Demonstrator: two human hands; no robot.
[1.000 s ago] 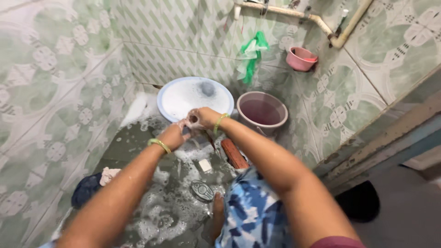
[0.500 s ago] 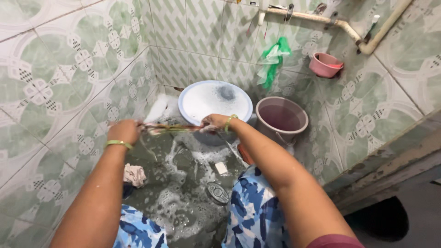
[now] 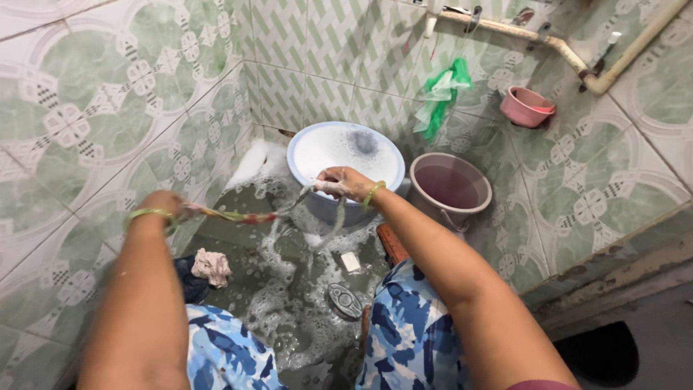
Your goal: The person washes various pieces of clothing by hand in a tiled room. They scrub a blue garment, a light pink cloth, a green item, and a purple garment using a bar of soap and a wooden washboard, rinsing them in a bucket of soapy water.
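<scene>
My left hand (image 3: 160,204) grips one end of a wet, twisted cloth (image 3: 242,214), low by the left wall. My right hand (image 3: 342,183) grips the other end in front of the blue basin of soapy water (image 3: 339,148). The cloth is stretched taut between both hands above the wet, foamy floor. A thin part of it hangs down from my right hand. Each wrist wears a green bangle.
A maroon bucket (image 3: 450,189) stands right of the basin. A small pink tub (image 3: 526,107) and green plastic bag (image 3: 442,94) hang on the tiled wall under a pipe. A crumpled pink cloth (image 3: 211,266), a dark cloth, a soap piece (image 3: 351,261) and a drain cover (image 3: 346,300) lie on the floor.
My hands were together near the basin; they have pulled apart, the left swinging out to the left wall, stretching the twisted cloth between them.
</scene>
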